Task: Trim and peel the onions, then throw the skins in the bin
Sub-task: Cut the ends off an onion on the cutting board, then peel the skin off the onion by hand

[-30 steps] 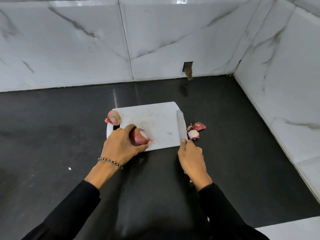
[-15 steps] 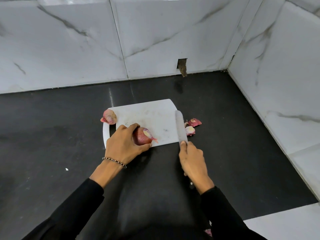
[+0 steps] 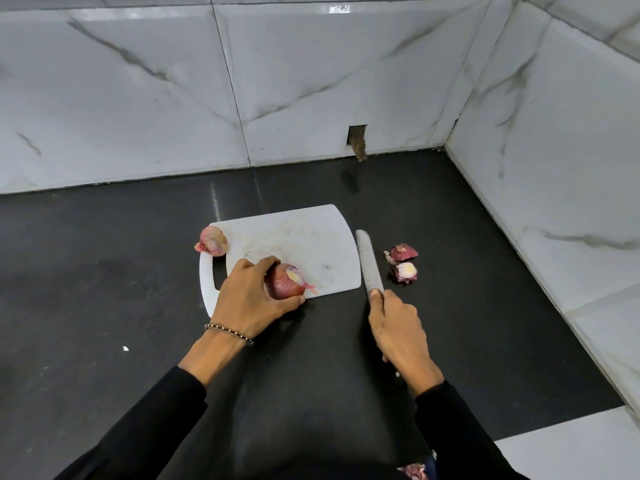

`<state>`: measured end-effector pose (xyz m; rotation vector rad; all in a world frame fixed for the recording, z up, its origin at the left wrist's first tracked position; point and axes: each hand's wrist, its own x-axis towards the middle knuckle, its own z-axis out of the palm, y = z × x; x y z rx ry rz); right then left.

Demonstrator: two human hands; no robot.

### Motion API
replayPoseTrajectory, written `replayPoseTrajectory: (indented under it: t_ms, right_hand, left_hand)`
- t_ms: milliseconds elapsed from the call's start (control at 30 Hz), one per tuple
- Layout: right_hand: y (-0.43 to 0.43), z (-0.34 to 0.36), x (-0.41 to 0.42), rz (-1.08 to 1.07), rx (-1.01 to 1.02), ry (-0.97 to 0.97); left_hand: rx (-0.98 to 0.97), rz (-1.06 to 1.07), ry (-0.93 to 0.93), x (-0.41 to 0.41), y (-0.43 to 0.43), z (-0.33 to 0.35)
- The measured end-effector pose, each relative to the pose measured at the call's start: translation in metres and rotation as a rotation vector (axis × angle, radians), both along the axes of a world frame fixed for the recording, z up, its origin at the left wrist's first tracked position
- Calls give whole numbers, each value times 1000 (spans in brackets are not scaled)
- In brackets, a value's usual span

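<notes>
A red onion (image 3: 289,282) is being gripped by the L hand (image 3: 252,299) at the near edge of the white cutting board (image 3: 304,237), w/ fingers curled over its top and the thumb tucked along its near side. Its tapered tip, w/ a pale patch where skin is lifting, is being pointed toward the board's R side.

A knife (image 3: 369,261) is being held by the R hand (image 3: 398,330), fist wrapped round the handle, index finger laid along the blade's base. The blade is being kept just off the board's R edge, over the black countertop (image 3: 104,271), tip aimed away from the person. Whether it's resting on the counter or being held above it can't be told.

A second onion (image 3: 213,240), unpeeled, is sitting at the board's far L corner, by the handle slot. Skins and cut ends (image 3: 403,263) are lying in a small pile off the board's R edge, just past the blade. No bin is being shown.

Judged step: trimming of the held onion is being set up, tip not yet cut. Next move prob. calls for the blade to be brought over the board and across the tip, clear of the L fingertips, w/ the onion being pinned against rolling. Peeling, the second onion & binning are left.
</notes>
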<state>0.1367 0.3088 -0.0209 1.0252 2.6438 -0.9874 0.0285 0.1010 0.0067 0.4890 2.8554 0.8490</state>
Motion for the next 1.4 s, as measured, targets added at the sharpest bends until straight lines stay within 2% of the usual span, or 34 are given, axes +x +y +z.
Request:
replayPoseTrajectory:
  t_ms: [233,433,600,1000,1200,1400]
  right_hand:
    - [7,4,-5,-111,63,0]
    - [-9,9,-13,16,-37,69]
    - [-26,9,-31,99,-155,137]
    - [-15,17,-38,209,10,209]
    - [-5,40,-25,122,-235,376]
    - [5,51,-12,59,-295,437]
  left_hand:
    - [26,14,12,-2,-2,-1]
    - [85,17,-26,1,1,1]
    - [270,22,-92,5,1,8]
    - [480,6,-156,18,4,13]
    - [515,-42,-184,24,23,14]
    - [514,-89,-193,26,51,11]
